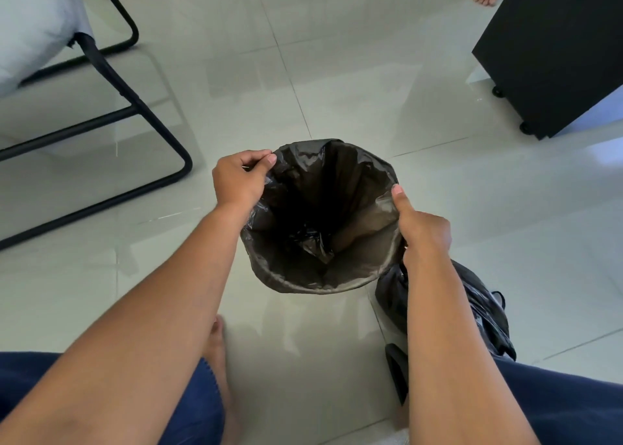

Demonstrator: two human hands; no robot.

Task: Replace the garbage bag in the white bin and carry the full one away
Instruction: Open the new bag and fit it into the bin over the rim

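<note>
- Head view, centre of frame: bin [371,277] is standing on the tiled floor [337,74], its walls almost wholly covered by a new black liner [303,208] being spread over the rim.
- Left hand [237,181] is pinching the liner edge at the bin's upper-left rim, thumb and curled fingers closed on the film.
- Right hand [423,232] is gripping the liner at the right rim, thumb laid straight along the inside, fingers wrapped round outside; fingers mostly hidden.
- Liner is looking thin, soft, very light, crinkly and a bit slick; likely tearing if yanked. Best hold is the folded-over edge at the rim, pinched at opposite sides as now, working round.
- Near rim is looking seated and taut; far-left part is looking loose and bunched.
- Full bag [485,313] is sitting on the floor at lower right, just beside the bin, partly behind the right forearm. Probably heavier, limp, saggy; take it by the gathered neck, which I cannot clearly see.
- Chair frame [161,131] at left, black cabinet [556,50] on castors at upper right, both well apart from the bin.
</note>
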